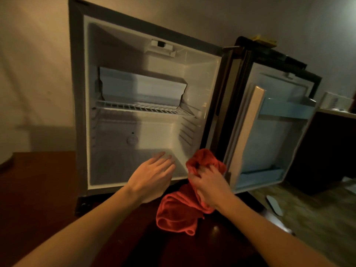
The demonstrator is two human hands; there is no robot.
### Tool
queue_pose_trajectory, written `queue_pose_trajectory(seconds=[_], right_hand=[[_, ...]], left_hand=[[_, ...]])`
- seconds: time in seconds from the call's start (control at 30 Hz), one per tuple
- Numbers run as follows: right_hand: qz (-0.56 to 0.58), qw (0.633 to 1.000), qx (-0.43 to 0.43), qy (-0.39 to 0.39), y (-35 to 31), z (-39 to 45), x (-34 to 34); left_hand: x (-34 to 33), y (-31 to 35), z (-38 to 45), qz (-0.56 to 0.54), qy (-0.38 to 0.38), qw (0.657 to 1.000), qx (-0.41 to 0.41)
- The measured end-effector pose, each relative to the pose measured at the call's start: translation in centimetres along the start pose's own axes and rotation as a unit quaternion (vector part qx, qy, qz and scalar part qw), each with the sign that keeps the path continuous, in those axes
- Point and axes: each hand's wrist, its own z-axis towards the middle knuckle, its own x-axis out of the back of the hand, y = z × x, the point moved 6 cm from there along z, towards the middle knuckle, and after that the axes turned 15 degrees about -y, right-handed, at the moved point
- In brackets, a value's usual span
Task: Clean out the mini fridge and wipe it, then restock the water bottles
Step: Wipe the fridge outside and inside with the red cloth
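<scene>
Gripping the red cloth (180, 211) is my right hand (207, 186), fingers curled into a bunched fold of it just at the lower right corner of the mini fridge (146, 105) opening; the rest of the cloth hangs down over the dark wooden surface (38, 189) the fridge stands on. My left hand (154, 174) is beside it, fingers straight and loose, holding nothing, reaching over the front lip toward the fridge floor; whether it touches I cannot tell. Moving outward, the cavity looks cleared: the wire shelf (142, 108) is bare and so are the shelves of the door (273, 132), which is swung wide to the right. So I judge the emptying done and the wiping in hand or about to begin. No water bottles are in view, so restocking remains.
</scene>
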Motion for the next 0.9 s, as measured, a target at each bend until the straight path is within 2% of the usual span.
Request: queue_pose_trajectory(seconds=[0.23,0.37,0.47,0.53,0.63,0.73,0.77,0.83,0.9], right_hand=[[0.207,0.977,-0.054,-0.024,-2.2,-1.8,-3.1],[0.325,0.945,-0.025,-0.024,-2.4,-2.8,-1.0],[0.404,0.914,0.018,0.016,-4.3,-4.0,1.6],[0.449,0.893,0.039,0.008,-6.0,-4.7,2.7],[0.461,0.886,0.028,-0.038,-7.0,-5.9,2.9],[0.325,0.944,-0.037,-0.044,-6.0,-7.4,1.8],[0.29,0.952,-0.07,-0.07,-5.5,-7.9,0.9],[0.327,0.923,-0.112,-0.169,-5.2,-8.6,-1.3],[0.392,0.887,-0.101,-0.222,-5.9,-8.7,-2.9]], left_hand=[[-1.2,0.3,-1.7,-0.004,-0.043,0.999,0.002],[-0.9,0.8,-2.0,-0.014,-0.068,0.998,0.003],[-0.4,1.1,-2.7,-0.016,-0.103,0.994,0.019],[0.3,1.0,-3.6,-0.013,-0.122,0.992,0.033],[1.7,0.4,-5.7,-0.01,-0.133,0.99,0.054],[2.9,0.5,-7.9,0.008,-0.137,0.989,0.059],[3.2,0.7,-8.6,0.015,-0.138,0.989,0.058],[3.3,1.2,-9.8,0.02,-0.15,0.987,0.061],[3.2,1.8,-10.8,0.024,-0.163,0.984,0.065]])
